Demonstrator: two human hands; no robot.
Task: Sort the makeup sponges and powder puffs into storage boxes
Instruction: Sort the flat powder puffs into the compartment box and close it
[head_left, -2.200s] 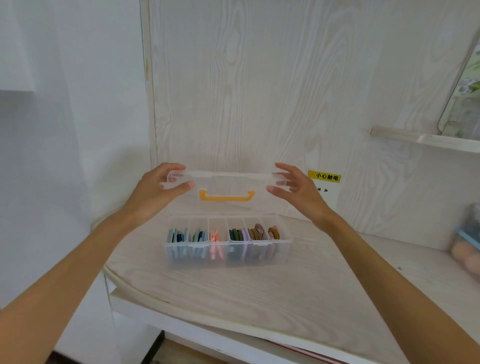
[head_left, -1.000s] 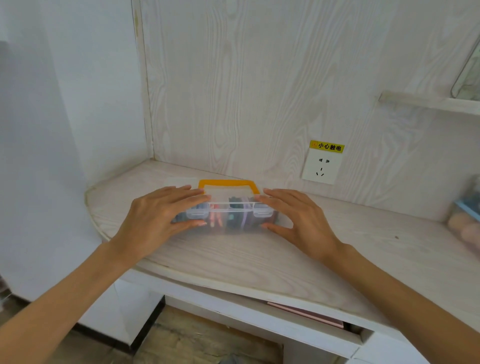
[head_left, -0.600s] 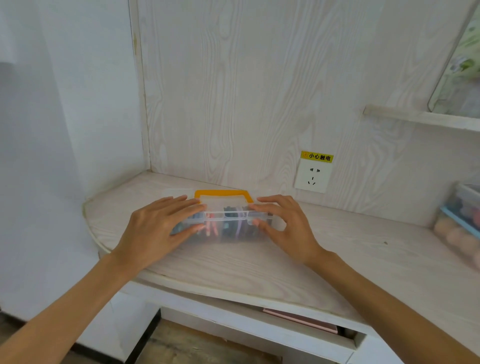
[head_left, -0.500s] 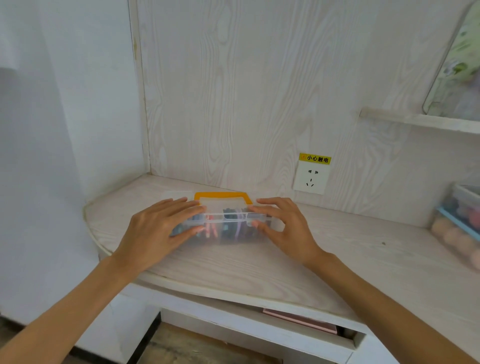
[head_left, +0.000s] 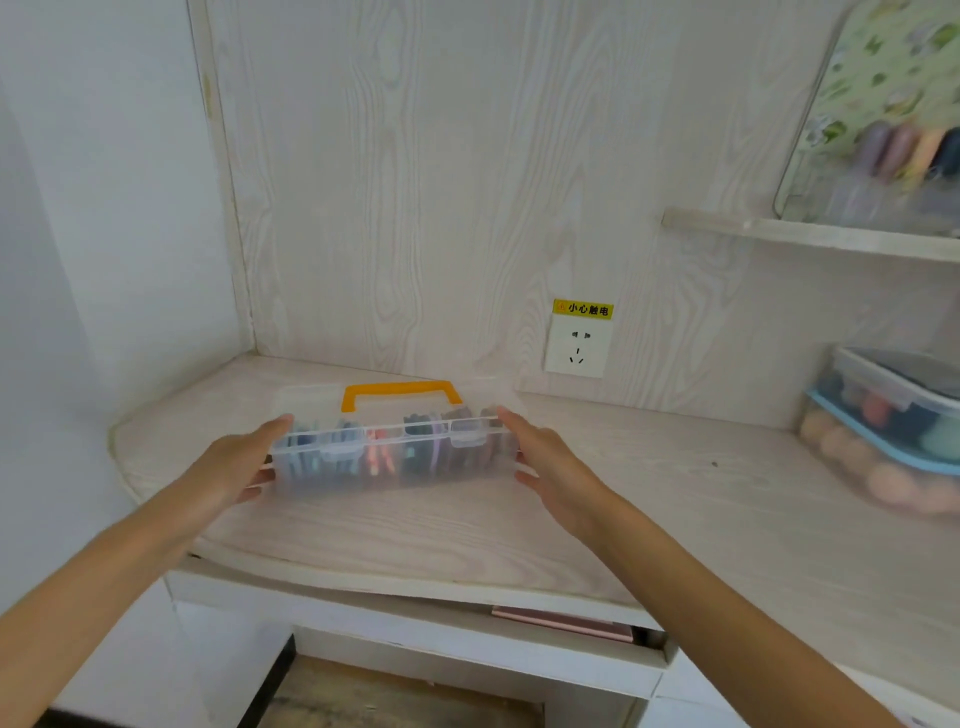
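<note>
Clear plastic storage box (head_left: 395, 457), lid down and puffs inside, sits mid-frame on the surface (head_left: 623, 499). Left hand (head_left: 228, 467) and right hand (head_left: 550, 462) bracket its ends, each grip wide with straight fingers. Sorting looks finished; next, probably lift evenly.

light: bright, even, soft shadows | blur: right-edge boxes smeared | edges: wide-angle bowing

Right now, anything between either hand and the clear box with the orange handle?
Nothing visible. The left hand is at the left end of the clear box and the right hand at its right end, fingers straight along the end walls. The lid looks closed.
</note>
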